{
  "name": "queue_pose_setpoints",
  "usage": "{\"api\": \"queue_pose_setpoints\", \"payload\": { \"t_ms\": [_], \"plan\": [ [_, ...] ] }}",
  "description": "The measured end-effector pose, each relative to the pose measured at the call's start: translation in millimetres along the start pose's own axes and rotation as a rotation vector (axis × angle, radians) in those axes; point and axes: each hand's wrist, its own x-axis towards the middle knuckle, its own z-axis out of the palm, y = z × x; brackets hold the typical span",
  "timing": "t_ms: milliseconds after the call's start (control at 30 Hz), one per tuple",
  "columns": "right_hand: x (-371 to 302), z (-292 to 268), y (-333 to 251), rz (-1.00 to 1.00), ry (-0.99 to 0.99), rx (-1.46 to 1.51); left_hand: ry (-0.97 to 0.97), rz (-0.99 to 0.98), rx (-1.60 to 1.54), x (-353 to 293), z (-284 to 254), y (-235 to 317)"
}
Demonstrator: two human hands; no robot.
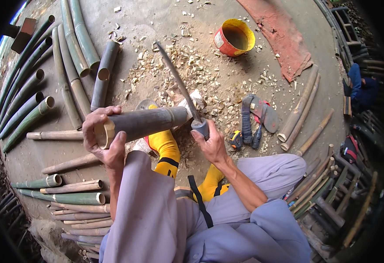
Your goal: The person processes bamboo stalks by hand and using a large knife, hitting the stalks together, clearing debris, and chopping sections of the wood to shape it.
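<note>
My left hand (115,154) grips the near-left end of a thick, dark bamboo section (150,122), which lies crosswise above my knees. Its cut left end is pale and hollow. In my right hand (216,147) is a long-bladed knife (176,79), held by its grey round handle. The dark, narrow blade slants up and to the left, passing the bamboo's right end; whether it touches the bamboo I cannot tell. Beneath that right end is a pale lump (195,100), partly hidden. My feet wear yellow socks (163,144).
Bamboo poles (76,87) lie on the left; more (300,107) lie on the right. Wood chips (174,57) litter the ground. A red-and-yellow bucket (224,41), red cloth (284,44), tape measure (235,139), black-wrapped tool (247,118) and sandal (268,118) lie around. Another person (356,81) is far right.
</note>
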Motion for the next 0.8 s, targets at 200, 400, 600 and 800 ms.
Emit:
{"api": "queue_pose_setpoints", "payload": {
  "t_ms": [200, 400, 600, 800],
  "plan": [
    [1, 14, 39, 0.049, -0.055, -0.131, -0.107, -0.003, -0.008, -4, -6, 6],
    [1, -1, 5, 0.14, -0.092, -0.03, -0.241, 0.011, 0.045, 4, -2, 10],
    [6, 9, 39, 0.15, -0.097, -0.062, -0.334, -0.008, -0.004, 0, -6, 17],
    [6, 2, 19, 0.088, -0.075, 0.007, -0.357, -0.101, 0.004, -3, -20, 27]
  ]
}}
